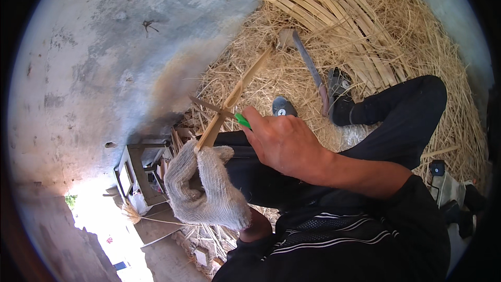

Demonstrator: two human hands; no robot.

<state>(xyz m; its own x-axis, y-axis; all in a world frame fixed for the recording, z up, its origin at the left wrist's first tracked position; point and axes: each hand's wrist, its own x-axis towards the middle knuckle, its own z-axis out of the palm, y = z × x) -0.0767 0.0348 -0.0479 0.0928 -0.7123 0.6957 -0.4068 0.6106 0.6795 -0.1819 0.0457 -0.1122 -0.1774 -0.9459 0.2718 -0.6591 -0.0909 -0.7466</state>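
My left hand (206, 190), in a knitted off-white work glove, is closed around the lower end of a split bamboo strip (241, 86). The strip slants up and away to the right, and its pale inner side shows along part of its length. My bare right hand (286, 142) grips a small knife by its green handle (242, 120). Its narrow, dull blade (209, 105) lies across the strip, a little above the glove, and points left. Where the blade meets the strip, the exact depth of contact cannot be made out.
A long-bladed knife (308, 60) with a brown handle lies on the straw-like shavings (438, 68) beside my shoe (342, 91). Beyond it is a pile of bamboo strips (334, 18). A stained wall (120, 47) rises at left, above a small wooden frame (151, 183).
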